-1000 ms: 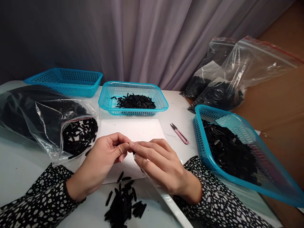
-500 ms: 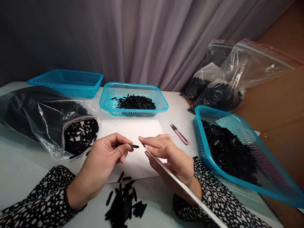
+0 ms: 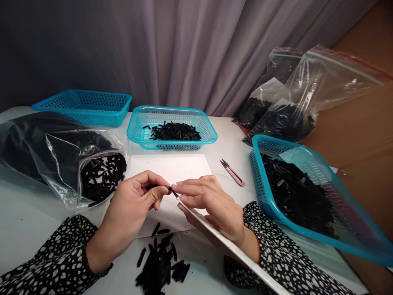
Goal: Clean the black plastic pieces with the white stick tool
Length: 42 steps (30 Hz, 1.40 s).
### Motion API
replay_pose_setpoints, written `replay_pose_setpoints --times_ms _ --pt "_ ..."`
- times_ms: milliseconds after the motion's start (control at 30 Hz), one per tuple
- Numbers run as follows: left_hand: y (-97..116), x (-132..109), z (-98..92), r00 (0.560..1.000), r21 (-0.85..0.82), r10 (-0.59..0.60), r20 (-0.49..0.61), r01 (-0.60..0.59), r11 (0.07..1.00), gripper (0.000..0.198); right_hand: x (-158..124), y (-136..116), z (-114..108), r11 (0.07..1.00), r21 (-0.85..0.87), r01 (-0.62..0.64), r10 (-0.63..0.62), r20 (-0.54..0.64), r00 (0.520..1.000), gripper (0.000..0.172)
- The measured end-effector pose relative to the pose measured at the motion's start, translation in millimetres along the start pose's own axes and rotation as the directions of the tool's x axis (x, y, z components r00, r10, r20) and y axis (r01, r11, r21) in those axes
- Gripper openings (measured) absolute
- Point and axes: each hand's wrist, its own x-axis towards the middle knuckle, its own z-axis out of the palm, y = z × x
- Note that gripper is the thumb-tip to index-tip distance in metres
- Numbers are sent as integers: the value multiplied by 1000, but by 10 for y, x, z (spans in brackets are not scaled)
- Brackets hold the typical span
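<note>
Pinched between thumb and fingers of my left hand [image 3: 133, 200] is a small black strip [image 3: 167, 187], its end pointing right. My right hand [image 3: 215, 200] is closed round a long, slim white-grey tool [image 3: 227, 238] with a narrow dark tip. That tip meets the strip's right end, or nearly so; the fingers partly cover the spot. Both hands are over a white sheet [image 3: 172, 164] scattered with tiny dark crumbs. Just below the sheet, a loose pile of black strips [image 3: 158, 262] lies on the table.
A blue basket [image 3: 172, 145] with black strips stands behind the sheet, another blue basket [image 3: 276, 213] of dark pieces at right. Pink thread snips [image 3: 232, 172] lie between. An open plastic bag [image 3: 61, 143] of strips, a further blue basket [image 3: 116, 119] and zip bags [image 3: 285, 119] surround the table.
My right hand has moved slightly left, bringing the tool's tip to the end of the black strip; a gap separated them before. My left hand has barely moved.
</note>
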Motion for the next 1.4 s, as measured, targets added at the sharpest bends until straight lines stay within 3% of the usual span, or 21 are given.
replay_pose_setpoints --times_ms 400,667,867,967,1033,1133,1200,1267,1400 --pt "28 -5 18 1000 -11 -3 7 3 1000 8 -28 -13 34 1000 21 -22 22 -8 1000 8" --pt "-1 -11 7 997 -57 -60 41 62 996 12 -17 -39 54 927 -323 189 -171 83 982 15" --pt "18 -30 15 995 -52 -78 65 81 995 12 -3 43 94 925 -356 132 -127 37 991 19" --pt "22 -24 15 997 -23 -57 54 58 998 11 -11 132 80 971 -239 28 -46 -71 996 14" --pt "16 -17 9 998 -11 -38 42 38 999 10 -22 164 64 987 -74 -145 133 -148 980 11" --pt "1 -6 -4 999 -4 -27 31 28 1000 11 -55 164 45 903 108 -415 428 -146 892 4" --pt "-6 0 -10 999 -4 -29 21 29 1000 10 -92 151 53 825 212 -525 551 -94 829 9" --pt "-7 3 -10 1000 -14 -29 11 29 999 10 -129 135 90 766 327 -554 592 -22 806 19" --pt "-13 8 15 999 -60 -50 22 51 997 11 -133 103 243 732 488 -475 528 33 848 23"
